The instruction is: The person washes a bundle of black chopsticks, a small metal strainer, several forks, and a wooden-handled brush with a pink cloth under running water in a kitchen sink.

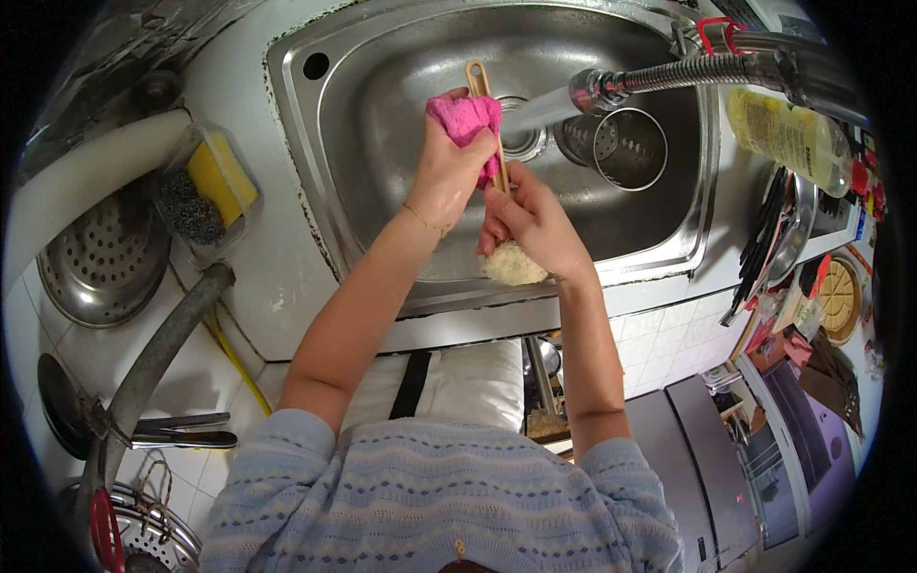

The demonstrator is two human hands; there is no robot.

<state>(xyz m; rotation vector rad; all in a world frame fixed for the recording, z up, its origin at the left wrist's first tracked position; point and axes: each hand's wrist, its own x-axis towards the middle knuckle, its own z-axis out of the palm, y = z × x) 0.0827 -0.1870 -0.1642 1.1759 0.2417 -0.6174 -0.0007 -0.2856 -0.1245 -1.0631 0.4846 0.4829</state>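
Observation:
My left hand (445, 175) grips a bright pink cloth (466, 120) pressed around the wooden handle (476, 77) of a brush. The handle's upper end, pierced by a hole, sticks out past the cloth. Lower down, my right hand (541, 222) holds the same handle with fingers and thumb. Pale bristles of the brush head (514, 263) show below that hand, near the sink's front rim. Both hands are over a stainless steel sink (380, 143). Water (541, 111) pours from the faucet nozzle (589, 92) toward the drain, just right of the cloth.
Inside the sink, a perforated steel cylinder (630, 149) lies right of the drain. To the left, a clear plastic tub (204, 251) holds a yellow sponge (223, 177) and steel wool (190, 208). A yellowish plastic bottle (784, 136) and a flexible metal faucet hose (680, 71) are at the right.

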